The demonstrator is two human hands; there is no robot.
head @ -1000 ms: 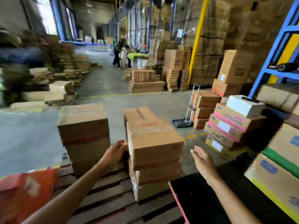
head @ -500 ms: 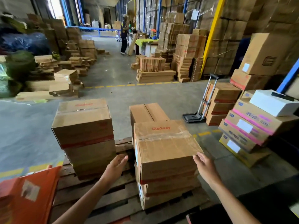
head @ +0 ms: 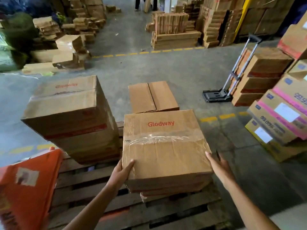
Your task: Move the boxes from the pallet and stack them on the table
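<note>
A brown "Glodway" cardboard box [head: 163,143] tops a short stack on the wooden pallet [head: 93,188]. My left hand [head: 122,170] grips its near left corner, thumb on the top face and fingers down the side. My right hand [head: 219,166] lies with straight fingers against the box's near right edge. A second stack of Glodway boxes [head: 71,113] stands on the pallet to the left. Behind the held stack sits a lower box [head: 152,97] with its flaps shut. The table is out of view.
An orange carton [head: 25,185] lies at the near left. Stacked printed cartons [head: 282,120] and a folding hand trolley [head: 221,93] stand to the right. Flattened cardboard piles [head: 174,30] line the far floor beyond a dashed yellow line [head: 146,52].
The view tilted down and closer to the pallet. Both hands moved in from beside the stack onto the top box; the left now grips its corner.
</note>
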